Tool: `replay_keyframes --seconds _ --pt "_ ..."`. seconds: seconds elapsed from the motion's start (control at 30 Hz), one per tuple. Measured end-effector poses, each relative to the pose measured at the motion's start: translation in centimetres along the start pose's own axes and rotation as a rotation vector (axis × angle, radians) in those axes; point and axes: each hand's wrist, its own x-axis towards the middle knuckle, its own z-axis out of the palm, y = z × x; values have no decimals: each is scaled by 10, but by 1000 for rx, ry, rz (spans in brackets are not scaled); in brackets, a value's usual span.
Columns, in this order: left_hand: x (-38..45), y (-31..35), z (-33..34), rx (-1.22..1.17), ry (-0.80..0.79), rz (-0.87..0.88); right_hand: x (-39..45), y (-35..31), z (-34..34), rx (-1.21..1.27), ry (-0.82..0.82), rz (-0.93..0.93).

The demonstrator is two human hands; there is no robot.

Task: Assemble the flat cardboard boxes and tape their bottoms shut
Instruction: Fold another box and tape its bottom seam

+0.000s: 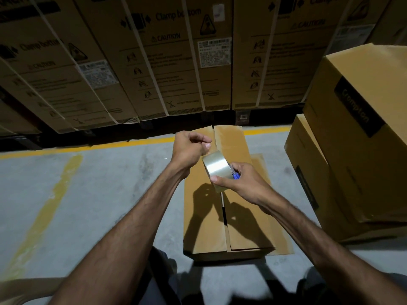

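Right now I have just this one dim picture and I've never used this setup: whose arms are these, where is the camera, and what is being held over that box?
There is no machine here. The single picture comes from a camera worn on a person's head, looking forward and down, so the two bare arms are the person's own. The right hand grips a roll of clear tape; something blue shows between its fingers, but I cannot tell what. The left hand is curled at the roll's upper edge, probably picking at the tape end, though that is unclear. Below them, on the concrete floor, stands a cardboard box with its flaps folded shut and the centre seam not yet taped. Larger cartons are stacked at the right, and strapped cartons line the back.
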Motion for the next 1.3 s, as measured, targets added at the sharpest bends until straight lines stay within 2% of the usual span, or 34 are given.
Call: replay_keyframes --seconds 0.17,0.37,0.57,0.73,0.87,1.17,1.3 --pt "33 -13 27 13 27 9 29 16 -15 40 35 22" --pt "119 -54 67 43 -57 14 113 73 -27 114 149 147" --pt "213 -102 82 5 -76 -42 204 111 -26 194 174 195" --pt "262 -123 79 47 -98 -130 251 118 -9 297 170 261" --pt "290 -130 85 178 -134 -112 273 120 -12 232 194 319" --pt "320 -112 102 343 -181 -238 280 109 -20 115 203 347" --pt "348 -120 105 294 -180 -239 297 120 -18 159 252 313"
